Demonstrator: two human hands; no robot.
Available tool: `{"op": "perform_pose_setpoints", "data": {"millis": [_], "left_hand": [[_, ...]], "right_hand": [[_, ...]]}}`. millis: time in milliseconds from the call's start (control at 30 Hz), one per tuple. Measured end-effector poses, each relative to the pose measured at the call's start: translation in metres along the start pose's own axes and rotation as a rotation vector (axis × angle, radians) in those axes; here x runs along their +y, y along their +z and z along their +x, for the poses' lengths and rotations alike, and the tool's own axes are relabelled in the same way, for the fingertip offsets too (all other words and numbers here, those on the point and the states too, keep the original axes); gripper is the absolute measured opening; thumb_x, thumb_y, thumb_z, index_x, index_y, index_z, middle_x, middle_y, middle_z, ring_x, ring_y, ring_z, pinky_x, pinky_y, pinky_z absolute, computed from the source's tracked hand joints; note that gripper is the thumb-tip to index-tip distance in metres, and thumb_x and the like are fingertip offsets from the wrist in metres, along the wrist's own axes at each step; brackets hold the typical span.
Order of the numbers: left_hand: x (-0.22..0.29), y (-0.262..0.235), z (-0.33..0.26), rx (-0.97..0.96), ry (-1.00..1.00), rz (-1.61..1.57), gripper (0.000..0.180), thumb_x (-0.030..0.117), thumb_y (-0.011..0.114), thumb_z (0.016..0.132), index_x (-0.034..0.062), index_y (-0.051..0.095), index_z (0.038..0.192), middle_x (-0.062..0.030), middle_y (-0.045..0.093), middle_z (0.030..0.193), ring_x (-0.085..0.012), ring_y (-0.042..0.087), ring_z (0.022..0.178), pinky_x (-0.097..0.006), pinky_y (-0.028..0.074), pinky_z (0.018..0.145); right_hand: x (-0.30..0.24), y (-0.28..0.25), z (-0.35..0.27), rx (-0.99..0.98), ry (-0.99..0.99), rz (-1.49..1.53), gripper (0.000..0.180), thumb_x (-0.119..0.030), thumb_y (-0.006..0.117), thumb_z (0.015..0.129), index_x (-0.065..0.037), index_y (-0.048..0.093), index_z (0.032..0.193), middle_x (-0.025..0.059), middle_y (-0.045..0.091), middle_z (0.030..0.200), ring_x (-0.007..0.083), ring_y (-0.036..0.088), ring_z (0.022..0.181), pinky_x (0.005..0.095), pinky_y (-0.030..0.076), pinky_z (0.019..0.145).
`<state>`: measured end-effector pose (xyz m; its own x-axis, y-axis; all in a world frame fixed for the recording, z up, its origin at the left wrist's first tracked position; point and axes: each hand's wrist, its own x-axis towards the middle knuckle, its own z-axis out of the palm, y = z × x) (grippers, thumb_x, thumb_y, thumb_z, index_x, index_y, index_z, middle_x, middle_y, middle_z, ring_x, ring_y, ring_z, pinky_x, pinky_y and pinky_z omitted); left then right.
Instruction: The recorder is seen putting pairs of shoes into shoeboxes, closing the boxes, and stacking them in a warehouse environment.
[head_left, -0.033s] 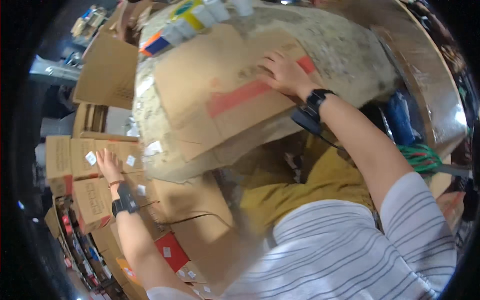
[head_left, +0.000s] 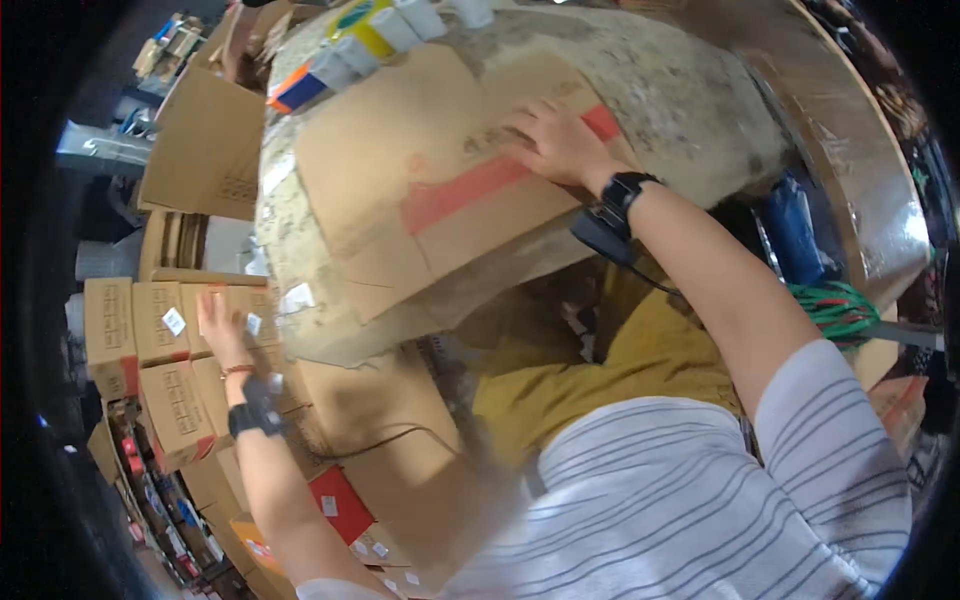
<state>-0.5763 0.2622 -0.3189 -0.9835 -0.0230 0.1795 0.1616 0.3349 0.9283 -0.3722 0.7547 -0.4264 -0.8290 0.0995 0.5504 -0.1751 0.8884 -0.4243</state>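
A flattened cardboard carton with a red stripe lies on a pale, stained work surface. My right hand rests on its right part, fingers spread over the cardboard. At the lower left, my left hand is stretched out over a stack of small brown boxes with white labels. Its fingers are extended and lie against or just above the box tops; I cannot tell if they touch. Neither hand grips anything. Each wrist wears a black band.
White rolls or cups stand along the far edge, beside an orange and blue box. An open carton is at the left. Green and red cords hang at the right near a blue item. A red box sits lower left.
The whole view has shifted slightly, so things sit a little further left. My left hand has moved slightly right over the boxes. The right hand stays on the carton.
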Motion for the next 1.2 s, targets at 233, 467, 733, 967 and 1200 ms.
{"op": "perform_pose_setpoints", "data": {"millis": [233, 467, 733, 967, 1200], "left_hand": [[-0.032, 0.133, -0.155, -0.585, 0.478, 0.700, 0.074, 0.028, 0.061, 0.086, 0.0132, 0.023, 0.147, -0.0194, 0.012, 0.153, -0.0352, 0.011, 0.141, -0.049, 0.007, 0.112], [-0.038, 0.140, -0.168, -0.565, 0.372, 0.882, 0.091, 0.043, 0.069, 0.078, 0.0254, 0.015, 0.149, -0.0205, -0.005, 0.153, -0.0431, -0.006, 0.140, -0.059, -0.003, 0.107], [-0.033, 0.143, -0.169, -0.593, 0.329, 0.907, 0.096, 0.047, 0.070, 0.076, 0.0241, 0.012, 0.149, -0.0213, -0.009, 0.152, -0.0420, -0.009, 0.140, -0.059, -0.005, 0.107], [-0.034, 0.142, -0.164, -0.652, 0.348, 0.880, 0.099, 0.048, 0.070, 0.074, 0.0216, 0.011, 0.149, -0.0237, -0.011, 0.152, -0.0432, -0.010, 0.139, -0.059, -0.006, 0.106], [-0.038, 0.136, -0.161, -0.674, 0.403, 0.824, 0.100, 0.044, 0.071, 0.074, 0.0203, 0.011, 0.150, -0.0258, -0.010, 0.151, -0.0445, -0.009, 0.139, -0.059, -0.005, 0.106]], "right_hand": [[0.006, 0.004, -0.002, 0.045, -0.020, 0.101, 0.028, -0.029, 0.062, 0.085, -0.007, 0.061, 0.103, 0.0082, 0.056, 0.106, 0.0285, 0.056, 0.097, 0.0401, 0.046, 0.080], [0.006, 0.008, 0.000, 0.068, -0.064, 0.070, 0.031, -0.036, 0.061, 0.084, -0.008, 0.066, 0.098, 0.0072, 0.059, 0.104, 0.0268, 0.055, 0.099, 0.0378, 0.045, 0.087], [0.011, 0.010, 0.000, 0.119, -0.083, 0.083, 0.030, -0.035, 0.064, 0.083, -0.010, 0.066, 0.100, 0.0062, 0.058, 0.106, 0.0270, 0.056, 0.098, 0.0383, 0.046, 0.086], [0.011, 0.007, -0.002, 0.120, -0.128, 0.006, 0.032, -0.038, 0.065, 0.080, -0.011, 0.066, 0.098, 0.0056, 0.058, 0.106, 0.0261, 0.055, 0.101, 0.0389, 0.045, 0.087], [0.005, 0.006, -0.002, 0.092, -0.087, 0.051, 0.035, -0.042, 0.064, 0.080, -0.011, 0.067, 0.095, 0.0060, 0.059, 0.105, 0.0248, 0.055, 0.103, 0.0395, 0.042, 0.092]]}}
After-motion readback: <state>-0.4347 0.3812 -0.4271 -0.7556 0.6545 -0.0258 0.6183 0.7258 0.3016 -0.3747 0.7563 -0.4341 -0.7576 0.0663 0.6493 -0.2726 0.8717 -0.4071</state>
